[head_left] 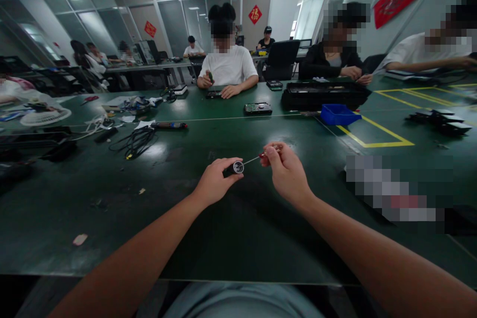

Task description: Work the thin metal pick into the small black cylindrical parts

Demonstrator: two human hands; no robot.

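Observation:
My left hand (216, 182) is closed around a small black cylindrical part (238, 167), gripping it between thumb and fingers. The part's round end, with a silvery rim, faces me; its exact kind I cannot make out. In my right hand (285, 169) is a screwdriver (252, 160) with a partly hidden, translucent reddish handle. Its thin metal shaft points left and down, and the tip meets the round end of the black part. Whether the tip sits inside or only touches it is too small to tell. Both hands are held above the green table (238, 253).
A hard drive (258, 108) lies ahead, near a blue bin (340, 114) and a long black housing (324, 95). Coiled black cable (136, 141) and a corded tool (169, 125) lie left. Across the table a person (228, 67) works with a green-handled tool; others sit right.

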